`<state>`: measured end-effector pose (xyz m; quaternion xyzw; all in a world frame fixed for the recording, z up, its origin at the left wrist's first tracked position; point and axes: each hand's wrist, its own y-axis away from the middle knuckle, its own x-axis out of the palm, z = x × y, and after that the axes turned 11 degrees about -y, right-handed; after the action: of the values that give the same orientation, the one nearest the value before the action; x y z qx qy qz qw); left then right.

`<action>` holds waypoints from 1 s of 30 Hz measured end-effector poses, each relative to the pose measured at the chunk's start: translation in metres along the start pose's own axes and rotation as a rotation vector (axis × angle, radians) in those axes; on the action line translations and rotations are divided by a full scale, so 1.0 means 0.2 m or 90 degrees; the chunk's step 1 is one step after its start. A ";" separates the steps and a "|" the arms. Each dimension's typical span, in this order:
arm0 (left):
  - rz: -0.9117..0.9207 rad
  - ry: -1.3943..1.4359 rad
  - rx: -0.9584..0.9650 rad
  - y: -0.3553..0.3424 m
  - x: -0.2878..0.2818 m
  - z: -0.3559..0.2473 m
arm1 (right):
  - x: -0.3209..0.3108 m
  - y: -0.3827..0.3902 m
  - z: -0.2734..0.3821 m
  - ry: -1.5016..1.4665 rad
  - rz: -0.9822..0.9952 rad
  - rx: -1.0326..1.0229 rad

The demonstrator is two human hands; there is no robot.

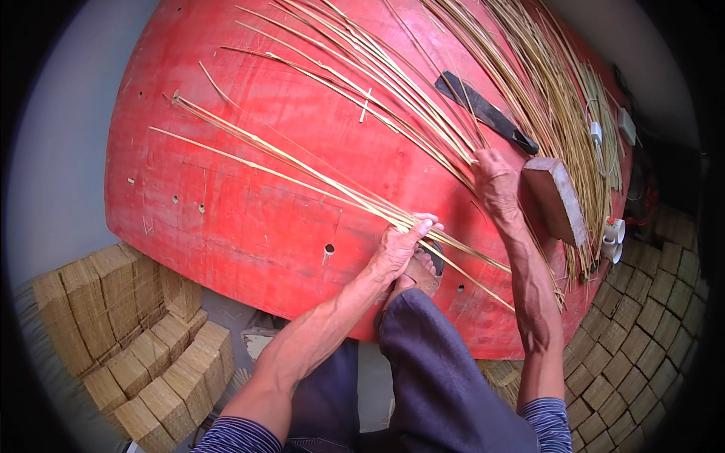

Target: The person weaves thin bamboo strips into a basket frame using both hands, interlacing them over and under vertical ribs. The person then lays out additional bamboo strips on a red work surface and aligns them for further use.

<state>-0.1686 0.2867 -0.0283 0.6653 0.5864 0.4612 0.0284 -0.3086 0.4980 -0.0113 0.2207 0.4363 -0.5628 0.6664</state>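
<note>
Long thin pale strips, which look like split bamboo, fan out over a red board (264,189). My left hand (400,245) is closed round a small bunch of strips (302,170), thumb on top; their far ends reach up to the left and their short ends stick out to the lower right. My right hand (497,181), farther up and to the right, is bent down with its fingers closed at the near ends of another bunch of strips (377,72). Its fingertips are partly hidden. My sandalled foot (423,275) rests on the board beside my left hand.
A dark, long flat tool (487,113) lies beyond my right hand. A brown block (555,200) weighs on a thick pile of strips (559,83) at the right. Past it are white mugs (613,238) and a white plug (596,134). Stacked tan bundles (166,362) stand lower left.
</note>
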 end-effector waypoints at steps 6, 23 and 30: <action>0.013 -0.003 0.018 -0.01 -0.01 -0.01 | 0.11 0.04 0.06 0.059 0.066 0.022; 0.009 0.005 -0.005 -0.02 0.00 -0.02 | 0.13 -0.01 -0.04 0.138 0.109 0.009; 0.014 -0.006 -0.009 -0.01 0.01 -0.03 | 0.25 -0.14 0.01 0.108 0.104 0.010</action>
<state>-0.1742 0.2864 -0.0241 0.6737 0.5755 0.4626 0.0307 -0.3353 0.4601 -0.0456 0.3072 0.4675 -0.4896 0.6689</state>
